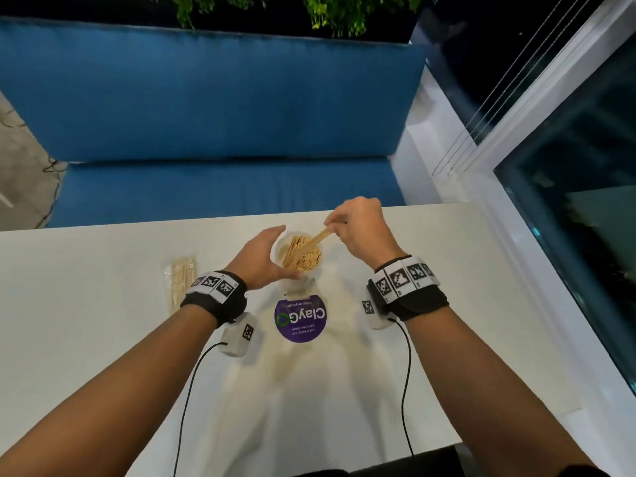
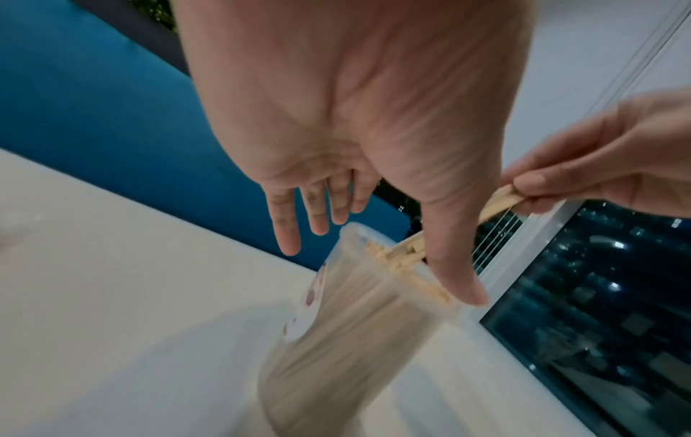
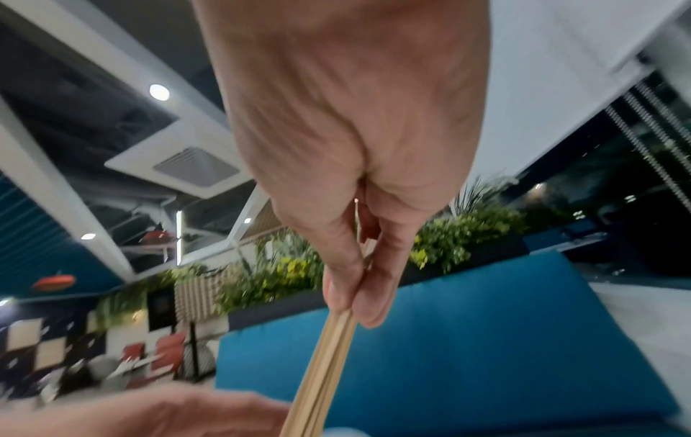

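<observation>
- A round purple sticker [image 1: 300,319] lies flat on the white table [image 1: 86,304], between the two forearms. Its big white word reads "ClayGo", with a green ring as the last letter, and it stands upside down in the head view. The smaller lines on it are too blurred to read with certainty.
- The clear container [image 1: 301,256] stands upright on the table just beyond the sticker. It is open at the top and packed with wooden sticks [image 1: 304,261] standing on end. A label [image 2: 303,319] on its side shows only blurred reddish marks, so I cannot read it.
- The right hand [image 1: 364,228] is raised above and to the right of the container's mouth, with the wrist bent down. Its thumb and fingers pinch the upper end of a small bundle of sticks [image 1: 315,242]. The bundle slants down to the left, and its lower end is inside the container among the other sticks.
- The left hand [image 1: 261,259] is spread around the left side of the container — the fingers almost straight beyond it, the thumb on the near side with its tip at the rim. Whether the fingers touch the wall, I cannot tell.
- Both wrists carry black bands [image 1: 215,287] with white strips of square black marker patterns.
- A clear packet [image 1: 180,284] of more sticks lies flat on the table, to the left of the left wrist and apart from the container.
</observation>
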### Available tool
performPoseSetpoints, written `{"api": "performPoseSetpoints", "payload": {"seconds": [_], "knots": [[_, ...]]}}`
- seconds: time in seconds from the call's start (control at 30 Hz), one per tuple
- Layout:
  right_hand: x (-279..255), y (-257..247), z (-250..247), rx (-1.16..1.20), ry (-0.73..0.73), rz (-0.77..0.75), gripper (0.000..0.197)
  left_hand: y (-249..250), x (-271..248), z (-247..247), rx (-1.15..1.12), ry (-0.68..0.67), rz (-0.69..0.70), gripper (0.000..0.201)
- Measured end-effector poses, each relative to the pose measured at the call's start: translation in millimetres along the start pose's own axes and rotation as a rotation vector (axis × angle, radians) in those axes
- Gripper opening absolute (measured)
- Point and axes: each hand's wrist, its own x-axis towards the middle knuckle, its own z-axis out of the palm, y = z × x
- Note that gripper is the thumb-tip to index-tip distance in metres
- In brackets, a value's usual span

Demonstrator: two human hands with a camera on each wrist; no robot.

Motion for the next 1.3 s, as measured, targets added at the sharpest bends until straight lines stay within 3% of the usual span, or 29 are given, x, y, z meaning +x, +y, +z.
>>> {"api": "performPoseSetpoints", "payload": {"seconds": [0.33, 0.53, 0.67, 0.77, 0.9, 1.1, 1.2, 1.3], "knots": [[-6, -4, 88, -0.260, -0.092, -0.348, 0.020, -10, -1, 18, -0.029, 0.026, 0.021, 0.110], [-26, 13, 94, -0.082, 0.188, -0.356, 0.029, -13, -2, 21, -0.063, 0.050, 0.031, 0.106], [-43, 15, 115, -0.160, 0.079, -0.476, 0.043, -17, -1, 21, -0.061, 0.047, 0.056, 0.100], [-48, 17, 125, -0.285, -0.069, -0.444, 0.056, -20, 0, 21, -0.033, 0.039, 0.057, 0.096], [-50, 14, 127, -0.246, 0.009, -0.382, 0.055, -18, 0, 22, -0.028, 0.052, 0.061, 0.096], [-52, 11, 140, -0.251, -0.156, -0.289, 0.087, -20, -1, 24, -0.009, 0.053, 0.056, 0.090], [-49, 7, 136, -0.172, -0.217, -0.241, 0.082, -19, -4, 23, 0.004, 0.049, 0.050, 0.092], [-51, 2, 127, 0.017, -0.103, -0.211, 0.061, -24, -15, 25, 0.006, 0.059, 0.013, 0.099]]}}
